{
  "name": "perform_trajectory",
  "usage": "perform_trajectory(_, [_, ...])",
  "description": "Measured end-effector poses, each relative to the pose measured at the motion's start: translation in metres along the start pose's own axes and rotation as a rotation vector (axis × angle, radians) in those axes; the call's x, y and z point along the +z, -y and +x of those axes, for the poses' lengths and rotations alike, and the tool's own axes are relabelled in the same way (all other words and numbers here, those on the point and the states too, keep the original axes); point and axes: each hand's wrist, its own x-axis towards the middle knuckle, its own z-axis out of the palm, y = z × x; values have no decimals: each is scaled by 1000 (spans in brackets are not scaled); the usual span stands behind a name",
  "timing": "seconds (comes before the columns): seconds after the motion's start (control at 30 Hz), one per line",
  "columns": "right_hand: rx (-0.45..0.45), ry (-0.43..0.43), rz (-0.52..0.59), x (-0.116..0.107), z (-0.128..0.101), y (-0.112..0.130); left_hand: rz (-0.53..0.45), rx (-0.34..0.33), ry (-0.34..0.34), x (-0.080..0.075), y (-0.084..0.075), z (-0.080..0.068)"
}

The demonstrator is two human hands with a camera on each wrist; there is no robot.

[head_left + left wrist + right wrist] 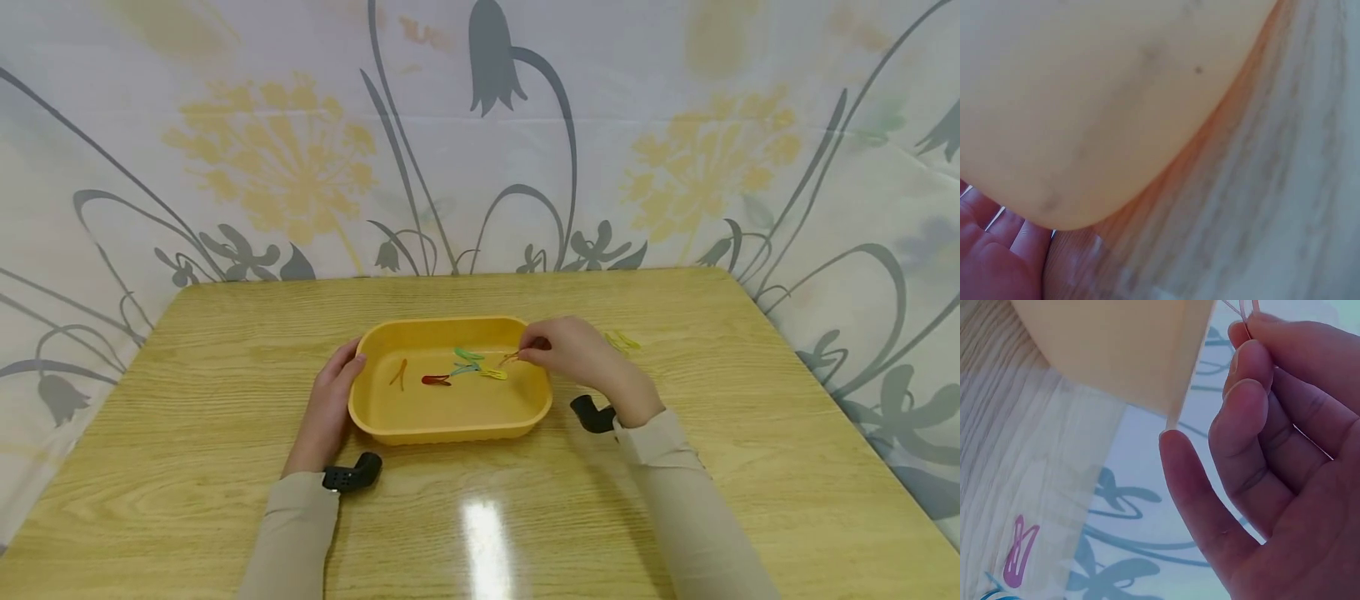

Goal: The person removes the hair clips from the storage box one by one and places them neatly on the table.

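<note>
A yellow plastic basin (450, 427) rests on the table. My left hand (333, 400) grips its left side, thumb at the rim and fingers outside; the left wrist view shows part of that palm (1004, 262) against the basin wall. Over the basin's right end, my right hand (573, 354) pinches an orange hair clip (510, 357) between thumb and fingertips. Inside the basin lie another orange clip (400, 374), a red clip (436, 380), a green clip (468, 355), a blue clip (464, 368) and a yellow clip (493, 374).
Right of the basin, yellow-green clips (621, 340) lie on the wooden table (465, 492), partly behind the right hand. A clip looking purple (1020, 553) shows in the right wrist view. A flowered cloth (450, 150) hangs behind the table.
</note>
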Motion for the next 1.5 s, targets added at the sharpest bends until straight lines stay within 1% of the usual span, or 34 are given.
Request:
perform_trajectory(0.4, [37,-46,50,-6,-2,-15,2,2,2,0,1,0])
perform_trajectory(0.73, [46,-51,93,-12,-4,-23,2,3,-1,1,0,-1])
perform_trajectory(1.0, [93,-91,77,-15,-7,-30,11,2,-2,1,0,0])
perform_trajectory(1.33, [136,-164,66,-19,-9,-40,12,0,-10,0,0,1])
perform_trajectory(1.5, [166,-169,70,-20,-9,-47,6,1,-7,1,0,1])
